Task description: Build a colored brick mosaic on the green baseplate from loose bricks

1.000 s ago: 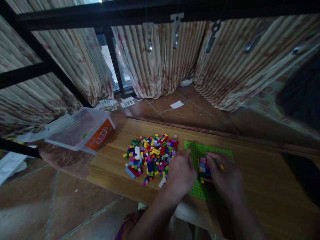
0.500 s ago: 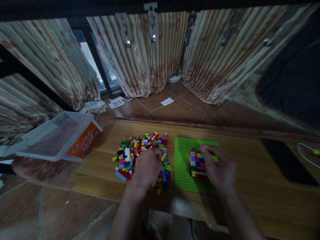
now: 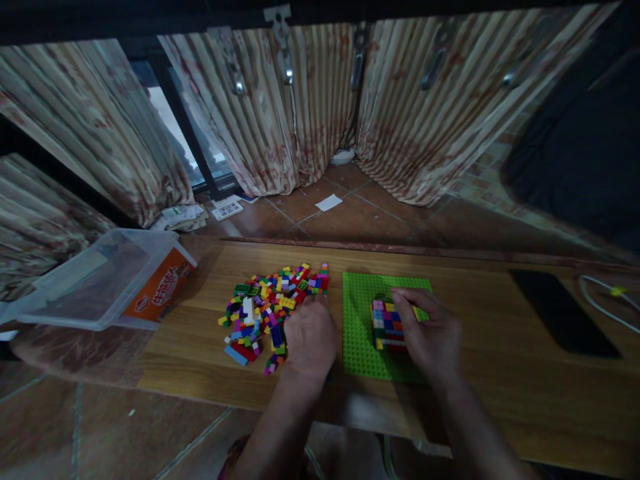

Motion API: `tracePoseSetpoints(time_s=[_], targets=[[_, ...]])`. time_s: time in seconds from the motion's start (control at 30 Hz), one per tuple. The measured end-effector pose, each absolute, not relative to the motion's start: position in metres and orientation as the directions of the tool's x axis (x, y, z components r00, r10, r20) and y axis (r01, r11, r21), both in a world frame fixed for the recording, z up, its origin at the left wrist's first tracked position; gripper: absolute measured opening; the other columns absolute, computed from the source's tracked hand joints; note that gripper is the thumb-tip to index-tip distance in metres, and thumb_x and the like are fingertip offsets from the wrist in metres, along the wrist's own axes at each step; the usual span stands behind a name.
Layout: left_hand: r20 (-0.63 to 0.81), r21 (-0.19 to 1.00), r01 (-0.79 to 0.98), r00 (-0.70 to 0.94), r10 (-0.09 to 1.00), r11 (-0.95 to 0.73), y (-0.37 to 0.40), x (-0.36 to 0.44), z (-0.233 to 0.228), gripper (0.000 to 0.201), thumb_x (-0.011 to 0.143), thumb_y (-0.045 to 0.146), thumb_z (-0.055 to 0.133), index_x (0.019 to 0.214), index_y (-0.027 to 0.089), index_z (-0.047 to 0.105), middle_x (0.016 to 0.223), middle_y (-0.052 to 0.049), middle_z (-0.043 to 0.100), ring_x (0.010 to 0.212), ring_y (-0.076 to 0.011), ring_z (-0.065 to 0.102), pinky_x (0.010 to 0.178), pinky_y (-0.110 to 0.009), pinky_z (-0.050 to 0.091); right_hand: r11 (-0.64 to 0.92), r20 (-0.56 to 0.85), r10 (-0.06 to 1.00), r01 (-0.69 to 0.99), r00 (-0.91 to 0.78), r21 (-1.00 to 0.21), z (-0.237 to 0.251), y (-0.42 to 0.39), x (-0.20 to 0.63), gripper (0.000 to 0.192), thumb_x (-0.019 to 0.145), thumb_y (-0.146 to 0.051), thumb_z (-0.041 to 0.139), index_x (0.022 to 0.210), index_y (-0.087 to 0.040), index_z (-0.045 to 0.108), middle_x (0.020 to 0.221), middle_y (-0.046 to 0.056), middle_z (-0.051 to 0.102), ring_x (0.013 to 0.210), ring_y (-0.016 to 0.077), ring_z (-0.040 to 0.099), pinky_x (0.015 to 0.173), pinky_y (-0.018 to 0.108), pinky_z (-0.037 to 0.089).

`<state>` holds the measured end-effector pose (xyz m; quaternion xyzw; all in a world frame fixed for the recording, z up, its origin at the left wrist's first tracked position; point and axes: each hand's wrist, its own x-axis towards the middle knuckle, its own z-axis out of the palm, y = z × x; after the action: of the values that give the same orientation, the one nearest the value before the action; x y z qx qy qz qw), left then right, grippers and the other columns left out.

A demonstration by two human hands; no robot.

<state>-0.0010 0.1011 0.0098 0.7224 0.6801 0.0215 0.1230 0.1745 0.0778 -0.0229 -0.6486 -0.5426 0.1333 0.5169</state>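
Here the left hand (image 3: 311, 339) lies palm down on the near right part of a heap of small coloured bricks (image 3: 265, 308), its fingers curled into the heap; they are hidden beneath the knuckles, so whether they pinch a brick cannot be told. The heap lies on the wooden table (image 3: 500, 373) left of its middle, between the far and near edges. Just to its right, touching or nearly touching the heap, a green baseplate (image 3: 361, 333) lies flat, its near right corner covered by the right hand (image 3: 431, 337). That hand is closed loosely against the right side of a small block of stacked bricks (image 3: 386, 325) standing on the baseplate, with the forefinger laid along the block's far edge; the thumb is out of sight. By the table's left end a clear plastic box (image 3: 100, 277) with an orange label lies tilted, partly off the wood. Towards the right end a dark flat slab (image 3: 563, 310) lies, too dim to identify, with a pale cable (image 3: 607, 297) beyond it, cut by the frame.
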Motion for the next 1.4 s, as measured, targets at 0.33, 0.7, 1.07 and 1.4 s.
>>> tracePoseSetpoints(time_s=[0.33, 0.7, 1.07, 1.4], targets=[[-0.139, 0.155, 0.986, 0.075, 0.987, -0.053, 0.104, -0.005, 0.015, 0.025, 0.09, 0.017, 0.041, 0.104, 0.015, 0.062, 0.094, -0.013, 0.07, 0.089, -0.0249, 0.07, 0.07, -0.029, 0.051, 0.144, 0.408, 0.834, 0.567, 0.371, -0.811, -0.018, 0.075, 0.177, 0.021, 0.089, -0.037, 0.058, 0.089, -0.022, 0.072, 0.093, 0.005, 0.072, 0.089, 0.0203, 0.067, 0.082, 0.034, 0.051], [-0.103, 0.781, 0.624, 0.165, 0.981, -0.023, 0.11, -0.002, 0.01, 0.018, 0.085, 0.016, 0.05, 0.094, 0.017, 0.066, 0.082, -0.003, 0.07, 0.074, -0.0156, 0.064, 0.068, -0.026, 0.045, 0.184, 0.389, 0.871, 0.536, 0.3, -0.824, -0.016, 0.071, 0.177, 0.017, 0.089, -0.036, 0.06, 0.091, -0.025, 0.072, 0.094, 0.004, 0.071, 0.089, 0.0196, 0.067, 0.08, 0.034, 0.052], [-0.271, 0.962, 0.025, 0.242, 0.932, 0.273, 0.098, 0.035, -0.005, 0.013, 0.079, 0.019, 0.06, 0.089, 0.015, 0.067, 0.088, -0.005, 0.071, 0.078, -0.014, 0.065, 0.068, -0.023, 0.049, 0.203, 0.225, 0.974, 0.492, -0.015, -0.847, -0.018, 0.063, 0.181, 0.018, 0.085, -0.03, 0.068, 0.102, -0.027, 0.07, 0.104, 0.002, 0.069, 0.097, 0.0183, 0.064, 0.084, 0.033, 0.05], [-0.36, 0.932, 0.044, 0.199, 0.911, 0.359, 0.1, 0.043, -0.01, 0.021, 0.082, 0.019, 0.055, 0.1, 0.015, 0.066, 0.085, -0.005, 0.071, 0.071, -0.0139, 0.065, 0.064, -0.023, 0.05, 0.135, 0.196, 0.98, 0.576, 0.045, -0.806, -0.018, 0.063, 0.195, 0.014, 0.087, -0.034, 0.064, 0.096, -0.026, 0.07, 0.096, 0.001, 0.07, 0.088, 0.0177, 0.065, 0.078, 0.031, 0.05]])
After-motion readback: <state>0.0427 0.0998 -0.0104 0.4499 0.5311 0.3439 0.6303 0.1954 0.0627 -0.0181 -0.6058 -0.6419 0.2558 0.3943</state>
